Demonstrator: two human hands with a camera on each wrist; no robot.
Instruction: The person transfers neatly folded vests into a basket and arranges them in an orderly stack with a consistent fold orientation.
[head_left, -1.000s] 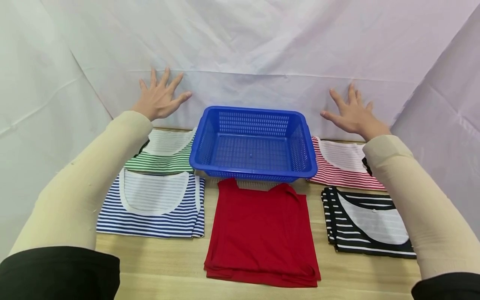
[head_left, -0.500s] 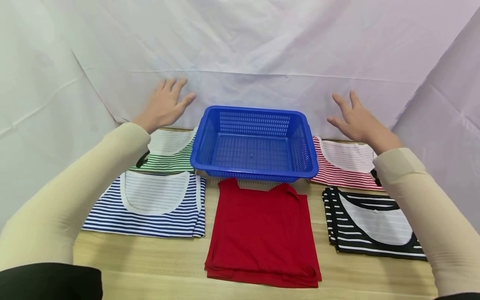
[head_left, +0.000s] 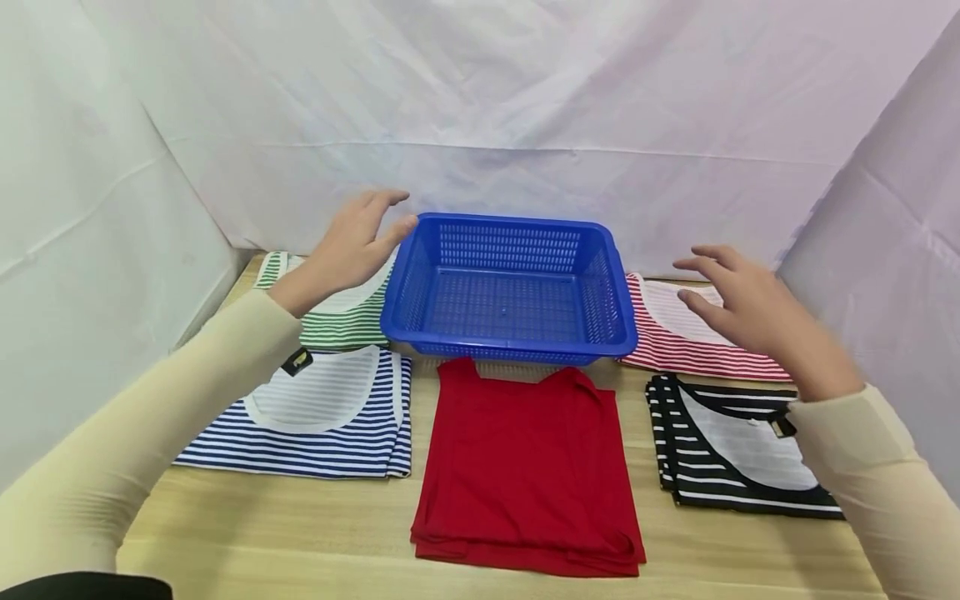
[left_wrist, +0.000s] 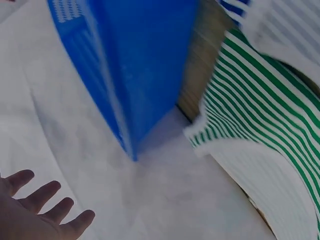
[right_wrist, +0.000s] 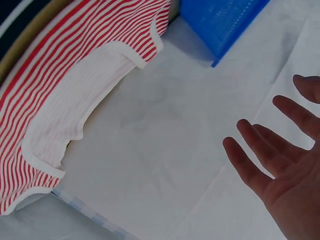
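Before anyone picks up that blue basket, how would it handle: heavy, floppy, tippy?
The blue basket is probably light for its size, with perforated walls and nothing inside. It likely stays fairly stiff, since its sides stand up with no sagging. Being broad and low, it would more likely slide than tip if pushed.

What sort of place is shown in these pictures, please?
Probably a small makeshift work area: creased white cloth-like sheets hang behind and beside a pale wood-grain tabletop, on which stands a blue rectangular plastic basket.
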